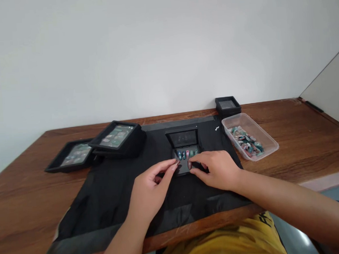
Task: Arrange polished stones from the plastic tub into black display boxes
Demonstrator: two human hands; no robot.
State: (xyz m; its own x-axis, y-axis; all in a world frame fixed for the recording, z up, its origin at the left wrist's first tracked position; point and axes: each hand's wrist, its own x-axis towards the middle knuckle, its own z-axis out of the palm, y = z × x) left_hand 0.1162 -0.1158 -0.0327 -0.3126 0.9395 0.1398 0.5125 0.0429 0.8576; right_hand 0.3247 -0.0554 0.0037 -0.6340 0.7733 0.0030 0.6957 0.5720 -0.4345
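Observation:
In front of me an open black display box (186,171) has its clear lid (183,138) tilted up at the back. A row of press-on nails (184,155), blue, pink and green, lies along the upper part of its grey base. My left hand (152,183) is closed in a pinch at the box's left edge, with a small shiny press-on nail (177,162) at its fingertips. My right hand (218,169) reaches over the right side, thumb and index finger around a long brownish press-on nail (189,164). Its fingers partly cover the right end of the row.
A clear plastic tub (263,136) of loose press-on nails stands at the right. Behind it are stacked black boxes (228,110). Filled black boxes (117,139) are piled at the left, with another leaning box (70,158) beside them. A black cloth (111,207) covers the table's middle.

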